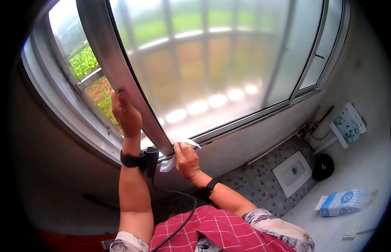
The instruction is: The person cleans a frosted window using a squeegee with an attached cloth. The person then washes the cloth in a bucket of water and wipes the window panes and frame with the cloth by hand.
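Note:
A sliding window sash with frosted glass (229, 54) fills the upper middle of the view, its metal frame (105, 46) slanting down toward me. My left hand (127, 115) grips the outer edge of that frame, thumb on the near side, fingers partly hidden. Pinched in my right hand (188, 160) is a white tissue (167, 164), pressed at the sash's bottom corner by the window track. Parts of the tissue stick out on both sides of the fingers.
Left of the sash, the window gap shows green plants (84, 62). To the lower right are a squat toilet (293, 172), a black bin (323, 167), a cistern (349, 125) and a blue-and-white tissue pack (343, 202). A black cable (191, 210) runs from my left wrist.

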